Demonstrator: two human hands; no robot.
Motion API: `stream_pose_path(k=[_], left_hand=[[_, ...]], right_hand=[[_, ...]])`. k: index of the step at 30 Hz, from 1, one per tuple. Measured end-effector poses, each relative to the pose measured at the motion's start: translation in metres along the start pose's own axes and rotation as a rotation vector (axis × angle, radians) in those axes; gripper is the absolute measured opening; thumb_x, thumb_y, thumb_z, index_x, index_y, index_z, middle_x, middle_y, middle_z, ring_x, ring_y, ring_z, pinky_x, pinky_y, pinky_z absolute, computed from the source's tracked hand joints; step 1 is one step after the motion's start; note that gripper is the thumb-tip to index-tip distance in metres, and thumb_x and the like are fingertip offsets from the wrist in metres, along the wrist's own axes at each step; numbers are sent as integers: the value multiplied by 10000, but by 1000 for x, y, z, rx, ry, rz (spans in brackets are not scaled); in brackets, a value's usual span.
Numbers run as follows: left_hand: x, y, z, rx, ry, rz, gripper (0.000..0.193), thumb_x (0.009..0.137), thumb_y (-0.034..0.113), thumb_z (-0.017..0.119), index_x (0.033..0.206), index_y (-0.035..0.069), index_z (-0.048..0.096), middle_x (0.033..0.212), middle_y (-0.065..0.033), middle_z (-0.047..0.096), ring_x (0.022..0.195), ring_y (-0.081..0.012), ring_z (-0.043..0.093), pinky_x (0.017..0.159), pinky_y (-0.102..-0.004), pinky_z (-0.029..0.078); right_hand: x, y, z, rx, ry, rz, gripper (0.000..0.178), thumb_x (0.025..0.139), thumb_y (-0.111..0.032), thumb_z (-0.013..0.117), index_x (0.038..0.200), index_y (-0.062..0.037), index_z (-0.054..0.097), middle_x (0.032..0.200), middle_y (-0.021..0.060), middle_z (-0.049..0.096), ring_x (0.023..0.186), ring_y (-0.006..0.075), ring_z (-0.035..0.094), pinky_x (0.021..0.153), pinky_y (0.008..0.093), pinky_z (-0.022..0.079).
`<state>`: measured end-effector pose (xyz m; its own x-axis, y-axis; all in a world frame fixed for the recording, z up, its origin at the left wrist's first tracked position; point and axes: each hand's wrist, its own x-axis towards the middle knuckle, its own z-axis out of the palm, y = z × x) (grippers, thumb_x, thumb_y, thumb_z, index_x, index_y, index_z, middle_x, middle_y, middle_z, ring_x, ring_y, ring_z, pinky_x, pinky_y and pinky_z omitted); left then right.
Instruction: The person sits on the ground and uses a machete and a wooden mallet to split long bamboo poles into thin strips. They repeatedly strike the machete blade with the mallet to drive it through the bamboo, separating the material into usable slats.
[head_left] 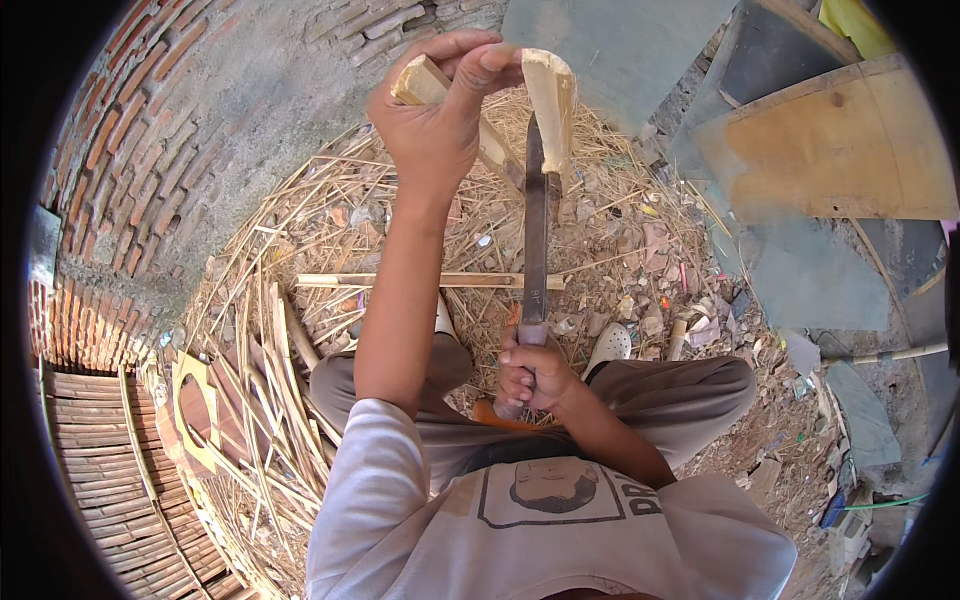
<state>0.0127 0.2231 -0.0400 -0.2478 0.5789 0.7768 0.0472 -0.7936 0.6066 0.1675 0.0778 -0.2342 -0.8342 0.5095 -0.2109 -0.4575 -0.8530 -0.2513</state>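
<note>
Raised at the top middle, my left hand (440,110) is closed around pale pieces that look like split bamboo. One bamboo piece (424,82) slants down through the grip. A second bamboo piece (549,100) stands at the fingertips to the right, its cut end uppermost. My right hand (533,376) grips the greyish handle of a machete low in front of my body. The dark machete blade (536,250) points away from me, and its tip overlaps the lower part of the second piece. Whether the pieces join lower down is hard to tell.
Bamboo splinters and rubble (610,250) cover the ground, with a loose strip (430,281) lying across. Long slivers (265,420) pile at the left beside a bamboo slat panel (110,470). A brick wall (150,160) rises at the left; broken sheets (830,140) lie right.
</note>
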Motion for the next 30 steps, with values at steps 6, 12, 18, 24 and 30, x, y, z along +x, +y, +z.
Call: stream_pose_path(k=[6, 12, 18, 24, 30], left_hand=[[31, -45, -23, -179, 46, -127, 557, 932, 371, 694, 1251, -60, 543, 1041, -196, 684, 926, -268, 698, 836, -370, 580], [52, -50, 41, -382, -35, -116, 333, 915, 222, 737, 1096, -44, 650, 935, -129, 710, 796, -197, 708, 733, -314, 592], [58, -39, 76, -170, -11, -108, 220, 902, 157, 743, 973, -42, 684, 875, -122, 712, 744, -179, 707, 685, -304, 596], [67, -47, 41, -185, -45, -160, 317, 894, 168, 752, 1079, -62, 634, 955, -145, 712, 795, -210, 717, 710, -311, 599], [74, -60, 12, -198, -127, -174, 583, 912, 325, 727, 1258, -96, 521, 1155, -217, 662, 994, -301, 691, 879, -381, 578]], right_hand=[[16, -30, 6, -285, 246, -72, 168, 854, 8, 609, 798, -85, 481, 539, 17, 427, 371, 151, 430, 388, 353, 387], [18, -76, -36, -992, 636, -365, 154, 846, -14, 601, 728, -42, 506, 552, 35, 486, 379, 135, 448, 365, 325, 381], [57, -80, -122, -1251, 879, -519, 146, 805, -72, 614, 701, 8, 548, 585, 81, 574, 406, 177, 528, 388, 325, 423], [66, -44, -173, -828, 812, -142, 132, 805, 3, 587, 706, -33, 506, 539, 63, 486, 385, 156, 447, 357, 335, 365], [66, -42, -156, -325, 485, 35, 94, 792, -4, 546, 741, -77, 512, 518, 20, 422, 380, 151, 417, 410, 330, 384]])
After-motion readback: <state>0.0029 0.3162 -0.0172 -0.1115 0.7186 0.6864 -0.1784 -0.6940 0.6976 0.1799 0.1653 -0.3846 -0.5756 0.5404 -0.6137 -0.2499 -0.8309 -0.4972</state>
